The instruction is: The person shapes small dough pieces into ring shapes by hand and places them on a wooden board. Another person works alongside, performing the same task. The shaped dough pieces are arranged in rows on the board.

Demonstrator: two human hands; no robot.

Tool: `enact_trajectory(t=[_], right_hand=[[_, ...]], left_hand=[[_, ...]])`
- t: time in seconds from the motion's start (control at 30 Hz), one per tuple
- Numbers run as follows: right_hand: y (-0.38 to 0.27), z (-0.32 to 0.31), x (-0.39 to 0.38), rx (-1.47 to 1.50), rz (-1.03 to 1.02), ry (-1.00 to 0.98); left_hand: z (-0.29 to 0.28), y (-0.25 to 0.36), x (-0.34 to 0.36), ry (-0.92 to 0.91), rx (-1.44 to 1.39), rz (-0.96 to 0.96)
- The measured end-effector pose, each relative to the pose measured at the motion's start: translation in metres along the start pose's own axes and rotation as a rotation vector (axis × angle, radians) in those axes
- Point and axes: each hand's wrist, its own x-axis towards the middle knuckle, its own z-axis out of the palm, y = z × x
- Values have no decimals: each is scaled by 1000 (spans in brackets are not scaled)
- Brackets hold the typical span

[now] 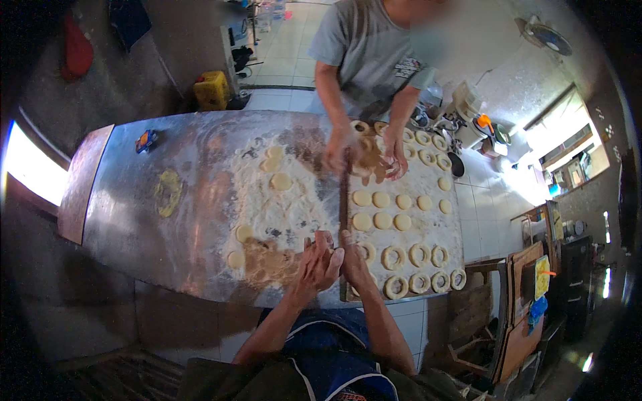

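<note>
My left hand (317,266) is above the floured metal table (200,200), its fingers curled inward; anything within them is hidden. Close beside it, my right hand (354,264) is turned edge-on at the left edge of a floured board (435,230), with its fingers stretched out. A dough ring (367,252) lies just right of that hand, partly covered by it. Rows of dough rings (394,258) and flat dough rounds (382,220) cover the board. On the table, left of my hands, are several loose dough rounds (244,233) in scattered flour.
Across the table a person in a grey shirt (364,47) works with both hands (396,160) over the board's far end. A small blue-and-orange item (145,141) and a flattened dough ring (168,193) lie farther left. Wooden furniture (521,307) stands at the right.
</note>
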Motion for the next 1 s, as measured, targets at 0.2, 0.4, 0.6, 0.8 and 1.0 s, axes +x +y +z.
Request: enact_trajectory(t=[0.2, 0.4, 0.6, 0.8, 1.0], right_hand=[[7, -56, -7, 1, -167, 179], [27, -125, 14, -91, -343, 231], [40, -210, 6, -285, -580, 231], [50, -281, -12, -438, -770, 438], [49, -328, -29, -448, -826, 497]], left_hand=[[71, -25, 10, 31, -297, -117], [146, -7, 8, -33, -216, -236], [212, -28, 10, -195, 268, 138], [289, -44, 5, -283, 147, -8], [339, -88, 12, -389, -777, -542]])
